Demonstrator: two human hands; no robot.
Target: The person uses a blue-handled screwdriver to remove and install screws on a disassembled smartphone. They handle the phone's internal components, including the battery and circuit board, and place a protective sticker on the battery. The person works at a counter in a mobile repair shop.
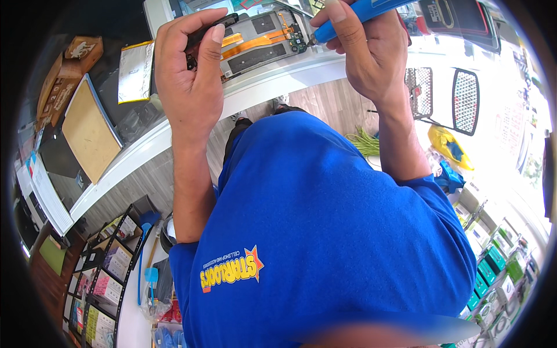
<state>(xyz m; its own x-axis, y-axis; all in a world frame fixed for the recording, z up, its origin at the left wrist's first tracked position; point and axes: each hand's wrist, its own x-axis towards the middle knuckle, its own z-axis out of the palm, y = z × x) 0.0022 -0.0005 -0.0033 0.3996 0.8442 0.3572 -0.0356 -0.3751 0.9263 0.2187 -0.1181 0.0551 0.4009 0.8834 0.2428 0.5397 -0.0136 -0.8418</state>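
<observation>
An opened phone or tablet (pixel 261 49) lies on the counter at the top of the head view, its grey inside showing. An orange flex cable (pixel 258 43) runs across it to a small green circuit board (pixel 298 42) at its right end. My left hand (pixel 188 75) is closed around a slim black part (pixel 210 30) at the device's left end; the fingers partly hide it. In my right hand (pixel 374 55) is a thick blue-handled tool (pixel 371 10), held like a pen. Its short metal tip is beside the circuit board; whether they touch I cannot tell.
A silver pouch (pixel 135 72) with yellow edges lies left of my left hand. Farther left are a tan flat board (pixel 91 130) and a brown wooden holder (pixel 68 72). The counter's white front edge (pixel 284 75) runs between the device and my body.
</observation>
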